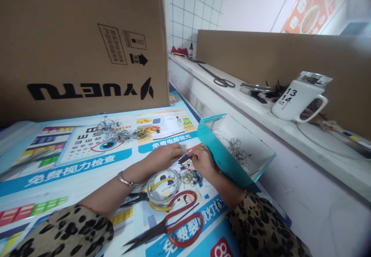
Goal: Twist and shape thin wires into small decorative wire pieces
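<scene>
My left hand (164, 157) and my right hand (202, 160) meet over a printed poster (87, 164), fingers pinched together on a small thin wire piece (187, 155) between them. A little heap of tangled wire bits (191, 177) lies just below my right hand. A round coil of wire (162, 189) sits under my left wrist, which wears a silver bangle (125, 180). Red-handled scissors (174, 222) lie open near me. Both sleeves are leopard print.
A teal cardboard box (232, 164) with wire bits stands right of my hands. More wire bits (118, 133) lie farther on the poster. A big brown carton (81, 44) stands behind. On the white ledge (304, 141) are a white mug (298, 98) and black scissors (220, 80).
</scene>
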A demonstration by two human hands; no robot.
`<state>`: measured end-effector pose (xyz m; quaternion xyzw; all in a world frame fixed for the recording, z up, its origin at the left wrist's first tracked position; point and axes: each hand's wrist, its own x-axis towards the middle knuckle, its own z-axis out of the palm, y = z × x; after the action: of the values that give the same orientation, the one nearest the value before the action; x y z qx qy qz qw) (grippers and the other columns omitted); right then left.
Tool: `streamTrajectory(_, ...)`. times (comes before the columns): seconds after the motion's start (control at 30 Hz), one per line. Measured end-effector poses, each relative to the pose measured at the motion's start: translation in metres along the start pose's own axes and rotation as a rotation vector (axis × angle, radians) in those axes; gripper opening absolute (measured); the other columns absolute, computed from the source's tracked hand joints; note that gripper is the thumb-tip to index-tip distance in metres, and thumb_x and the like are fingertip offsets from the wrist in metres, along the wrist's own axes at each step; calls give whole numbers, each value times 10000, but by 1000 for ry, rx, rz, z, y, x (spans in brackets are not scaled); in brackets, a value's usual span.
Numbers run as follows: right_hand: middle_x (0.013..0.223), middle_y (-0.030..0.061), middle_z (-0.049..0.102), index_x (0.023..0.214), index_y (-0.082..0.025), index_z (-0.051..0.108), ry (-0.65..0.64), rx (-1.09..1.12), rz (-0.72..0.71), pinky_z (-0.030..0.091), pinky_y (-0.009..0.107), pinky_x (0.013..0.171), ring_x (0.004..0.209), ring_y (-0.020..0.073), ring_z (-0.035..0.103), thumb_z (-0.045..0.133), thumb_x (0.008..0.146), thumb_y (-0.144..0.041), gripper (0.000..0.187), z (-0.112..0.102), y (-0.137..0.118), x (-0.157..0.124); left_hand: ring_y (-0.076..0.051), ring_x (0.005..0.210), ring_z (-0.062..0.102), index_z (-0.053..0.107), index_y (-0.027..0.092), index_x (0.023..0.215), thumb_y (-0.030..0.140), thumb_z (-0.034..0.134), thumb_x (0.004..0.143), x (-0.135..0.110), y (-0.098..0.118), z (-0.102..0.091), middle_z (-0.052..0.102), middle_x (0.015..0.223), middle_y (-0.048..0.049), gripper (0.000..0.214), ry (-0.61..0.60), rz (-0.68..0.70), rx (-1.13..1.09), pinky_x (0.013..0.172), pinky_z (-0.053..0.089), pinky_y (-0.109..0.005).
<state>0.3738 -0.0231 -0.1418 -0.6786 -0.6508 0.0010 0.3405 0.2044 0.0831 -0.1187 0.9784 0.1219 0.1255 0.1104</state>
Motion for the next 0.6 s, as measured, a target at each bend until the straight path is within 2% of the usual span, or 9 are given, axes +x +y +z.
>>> streamTrajectory(0.6,788,6,657,715,-217,675,12,0,-8,387,282,775,812,171,526,498,700,-31,257,0,0,0,-168,796,554,613,207,825,258,415,880,0,3,-5,572,842,-46,211,23,7,-21,661,406,-243)
